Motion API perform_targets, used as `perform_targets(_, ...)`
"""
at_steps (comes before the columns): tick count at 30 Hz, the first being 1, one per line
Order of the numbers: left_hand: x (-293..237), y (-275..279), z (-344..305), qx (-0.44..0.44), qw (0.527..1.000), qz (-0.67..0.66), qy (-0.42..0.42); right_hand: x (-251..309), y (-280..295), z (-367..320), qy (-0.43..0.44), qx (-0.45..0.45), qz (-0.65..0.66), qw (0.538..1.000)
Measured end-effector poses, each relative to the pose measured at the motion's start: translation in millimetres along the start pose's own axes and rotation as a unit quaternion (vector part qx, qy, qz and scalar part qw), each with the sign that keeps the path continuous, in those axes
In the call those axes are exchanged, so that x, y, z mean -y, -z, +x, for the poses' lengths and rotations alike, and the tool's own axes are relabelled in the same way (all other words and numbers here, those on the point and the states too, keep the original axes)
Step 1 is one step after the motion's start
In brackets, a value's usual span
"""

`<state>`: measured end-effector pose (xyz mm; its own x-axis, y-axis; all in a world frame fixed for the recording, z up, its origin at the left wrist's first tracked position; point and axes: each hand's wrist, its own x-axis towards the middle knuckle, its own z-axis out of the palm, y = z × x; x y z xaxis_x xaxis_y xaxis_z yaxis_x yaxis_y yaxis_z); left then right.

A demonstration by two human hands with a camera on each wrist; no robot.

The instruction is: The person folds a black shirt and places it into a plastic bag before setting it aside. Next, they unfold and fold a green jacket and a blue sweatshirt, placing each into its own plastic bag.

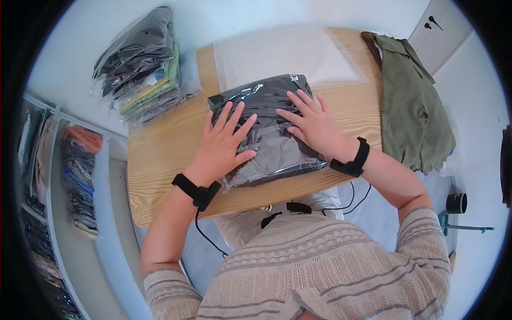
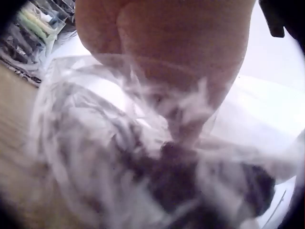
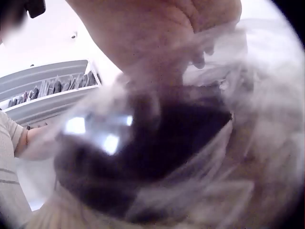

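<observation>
A black folded garment in a clear, glossy plastic bag [image 1: 269,140] is lying flat in the middle of the head view, on a pale wood-grain table [image 1: 165,146]. The dark cloth is already sitting inside its bag, so the packing looks well advanced. The plastic is creasing and catching the light across the top, and the near part is looking greyer and looser, so some smoothing seems to be left. Whether the bag's opening is sealed, the pictures are not showing clearly.

Both hands are resting palm down, fingers spread, gripping nothing. The left hand [image 1: 217,146] is touching the left side of the package, its fingertips pointing towards the top of the frame; the right hand [image 1: 316,125] is lying over the upper right part, its fingers angling to the upper left. The bagged garment is thus lying beneath both hands, its middle showing between them.

Just beyond the package, at top centre, flat translucent plastic bags [image 1: 282,53] are lying. A pile of clear-bagged folded garments [image 1: 136,66] is standing at upper left, and an olive-green cloth garment [image 1: 408,106] is draping along the table's right edge.
</observation>
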<state>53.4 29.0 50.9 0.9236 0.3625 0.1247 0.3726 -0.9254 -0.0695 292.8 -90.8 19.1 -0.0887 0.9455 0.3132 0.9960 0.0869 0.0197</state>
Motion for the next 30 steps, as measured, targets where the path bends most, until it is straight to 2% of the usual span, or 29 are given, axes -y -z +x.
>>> perform_targets(4, 13, 2, 13, 0.046, 0.998, -0.013, -0.028, -17, -2, 8, 0.037, 0.027, 0.014, 0.999)
perform_targets(6, 22, -4, 18, 0.063, 0.997, -0.028, -0.029, -25, -8, 10, 0.038, 0.094, 0.044, 0.994)
perform_targets(10, 29, -19, 22, 0.117, 0.991, -0.068, -0.024, -34, -19, 11, 0.040, 0.121, 0.089, 0.988)
perform_targets(12, 32, -25, 23, 0.135, 0.986, -0.094, -0.022, -35, -22, 10, 0.036, 0.122, 0.152, 0.980)
perform_targets(16, 35, -34, 29, 0.150, 0.976, -0.158, -0.012, -35, -19, 11, 0.021, 0.149, 0.157, 0.976)
perform_targets(26, 37, -37, 28, 0.140, 0.974, -0.179, -0.013, -38, -21, 12, 0.029, 0.129, 0.143, 0.981)
perform_targets(28, 37, -37, 29, 0.141, 0.974, -0.176, -0.018, -42, -13, 13, 0.039, 0.110, 0.115, 0.986)
perform_targets(30, 39, -37, 28, 0.140, 0.975, -0.172, -0.022, -47, 3, 13, 0.016, 0.102, 0.142, 0.984)
